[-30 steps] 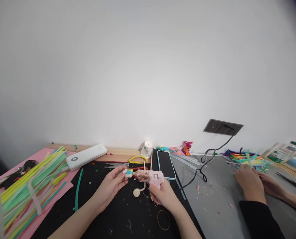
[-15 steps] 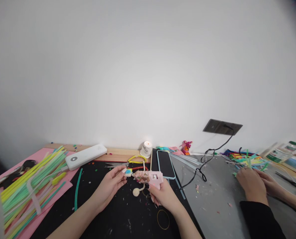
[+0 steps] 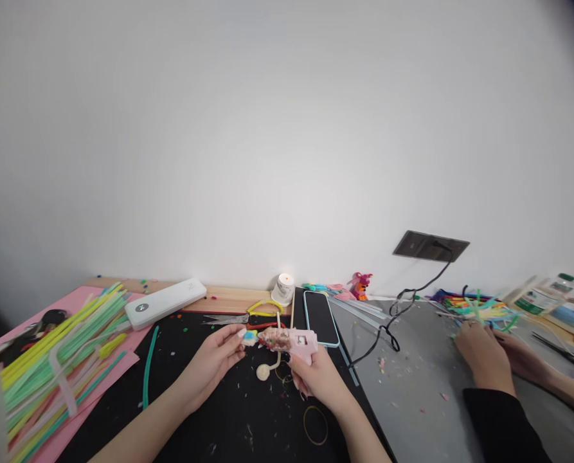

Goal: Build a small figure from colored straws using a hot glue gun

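Between its thumb and fingers, my left hand (image 3: 220, 355) pinches a small white, blue and yellow craft piece (image 3: 249, 337). My right hand (image 3: 316, 376) is wrapped round the handle of a pink glue gun (image 3: 302, 342). The gun's stained nozzle end points left, close to the craft piece; whether they touch I cannot tell. Under the gun, a cream pipe-cleaner piece with a round coiled end (image 3: 263, 372) lies on the black mat (image 3: 229, 418). Scissors with yellow handles (image 3: 265, 307) lie just behind my hands.
Pipe cleaners (image 3: 69, 360) lie in a bundle at left, beside a white power bank (image 3: 166, 303). A phone (image 3: 321, 318), a white cup (image 3: 283, 289) and a pink-orange figure (image 3: 362, 285) stand or lie behind. A black cord (image 3: 424, 287) runs from the wall outlet. Another person's hands (image 3: 489, 357) work at right.
Both hands keep nearly the same place and the same grips. The glue gun's nozzle end has shifted very slightly relative to the craft piece. The other person's hands have moved a little left.
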Motion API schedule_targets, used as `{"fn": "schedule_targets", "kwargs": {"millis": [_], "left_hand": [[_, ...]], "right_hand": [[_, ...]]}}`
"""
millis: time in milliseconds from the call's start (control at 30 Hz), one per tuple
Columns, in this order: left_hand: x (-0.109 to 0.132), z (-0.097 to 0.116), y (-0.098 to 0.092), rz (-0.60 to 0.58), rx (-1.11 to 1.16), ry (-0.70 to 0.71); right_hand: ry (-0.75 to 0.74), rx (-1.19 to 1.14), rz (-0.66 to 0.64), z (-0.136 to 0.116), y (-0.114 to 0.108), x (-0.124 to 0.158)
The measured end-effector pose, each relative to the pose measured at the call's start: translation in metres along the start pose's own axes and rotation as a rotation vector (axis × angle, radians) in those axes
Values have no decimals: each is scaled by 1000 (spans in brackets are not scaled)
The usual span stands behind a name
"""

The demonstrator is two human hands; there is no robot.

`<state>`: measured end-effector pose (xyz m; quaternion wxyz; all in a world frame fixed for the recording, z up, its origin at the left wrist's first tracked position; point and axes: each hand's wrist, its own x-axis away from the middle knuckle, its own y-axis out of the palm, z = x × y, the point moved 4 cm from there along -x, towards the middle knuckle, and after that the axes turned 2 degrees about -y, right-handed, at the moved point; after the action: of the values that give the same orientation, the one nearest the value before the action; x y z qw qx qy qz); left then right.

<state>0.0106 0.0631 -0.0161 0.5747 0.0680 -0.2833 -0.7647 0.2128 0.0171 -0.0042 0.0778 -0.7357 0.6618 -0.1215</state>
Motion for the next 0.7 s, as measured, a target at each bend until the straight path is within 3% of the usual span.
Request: {"fn": "schedule_targets", "kwargs": {"millis": [700], "left_hand": [[-1,-1,-4,22,46,-6]], "right_hand": [[20,6,-23,1,2,2]]}}
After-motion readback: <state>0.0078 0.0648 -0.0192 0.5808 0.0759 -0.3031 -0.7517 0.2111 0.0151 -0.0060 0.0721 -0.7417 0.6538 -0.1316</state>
